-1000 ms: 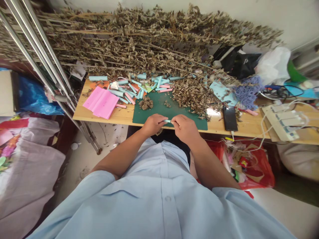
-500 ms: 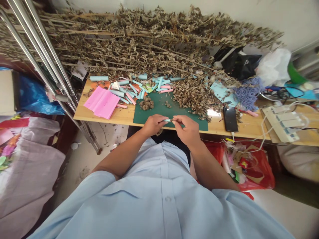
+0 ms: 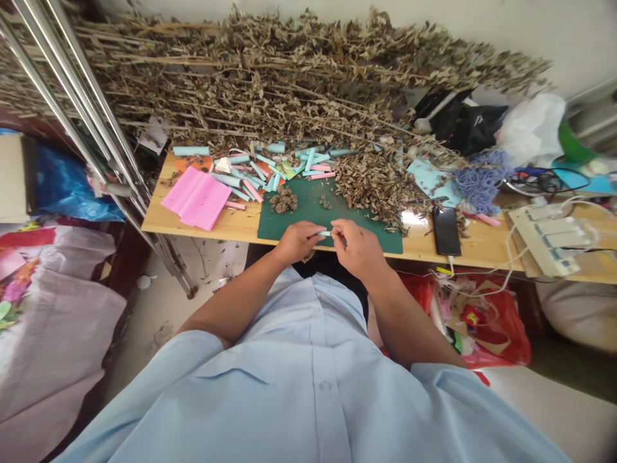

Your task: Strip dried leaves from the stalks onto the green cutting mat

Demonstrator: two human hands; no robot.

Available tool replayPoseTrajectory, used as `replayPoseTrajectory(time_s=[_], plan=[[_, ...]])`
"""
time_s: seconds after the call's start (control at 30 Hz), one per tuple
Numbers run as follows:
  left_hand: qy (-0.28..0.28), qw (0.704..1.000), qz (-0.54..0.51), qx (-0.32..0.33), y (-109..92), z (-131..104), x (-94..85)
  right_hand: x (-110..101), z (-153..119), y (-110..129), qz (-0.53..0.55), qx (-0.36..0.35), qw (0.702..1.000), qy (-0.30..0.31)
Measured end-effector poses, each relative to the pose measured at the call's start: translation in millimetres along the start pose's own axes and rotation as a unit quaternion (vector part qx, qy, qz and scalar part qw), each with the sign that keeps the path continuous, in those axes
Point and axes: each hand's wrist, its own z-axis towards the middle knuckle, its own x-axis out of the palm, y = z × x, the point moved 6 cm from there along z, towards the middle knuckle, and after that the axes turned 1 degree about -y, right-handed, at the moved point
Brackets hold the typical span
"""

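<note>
Over the front edge of a green cutting mat [image 3: 308, 212], my left hand [image 3: 299, 242] pinches a small light-blue paper tube [image 3: 326, 233] that lies sideways. My right hand [image 3: 357, 247] is at the tube's right end, fingers bent and closed around the tip; whether it also holds some dried leaf is too small to make out. Behind my hands on the mat are a clump of brown crumbled herb [image 3: 284, 200] and a smaller heap of crumbs [image 3: 324, 202]. A pile of dried leaves [image 3: 373, 183] covers the mat's right part.
Several blue and pink paper tubes [image 3: 270, 170] lie behind the mat, with pink paper sheets [image 3: 196, 198] to the left. Dried stalks [image 3: 289, 83] fill the back. Rightward are a phone [image 3: 447, 231], purple string [image 3: 482, 180] and a power strip [image 3: 547, 238]. Metal crutches [image 3: 103, 145] lean at left.
My right hand has shifted slightly at the tube's right end, its fingers curling more. My left hand and the tube stay in place.
</note>
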Motion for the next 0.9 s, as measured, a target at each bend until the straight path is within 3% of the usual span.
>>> replayPoseTrajectory(time_s=[0.13,0.33,0.53,0.8,0.9], plan=[[0.001,1.000,-0.008,-0.008,0,0,-0.5,-1,4,1,-0.005,-0.001,1.000,0.019],[-0.004,0.999,-0.032,-0.025,0,-1,-2.7,-10,-7,-16,0.119,0.088,0.986,-0.080],[0.002,0.999,-0.025,-0.028,1,0,-2.1,-4,-16,-11,0.113,0.050,0.987,-0.101],[0.006,1.000,-0.008,-0.013,1,0,-1.5,-2,-5,-1,0.029,-0.016,0.999,-0.042],[0.010,1.000,-0.016,-0.023,0,1,-1.7,-2,-3,-2,0.045,-0.018,0.999,-0.025]])
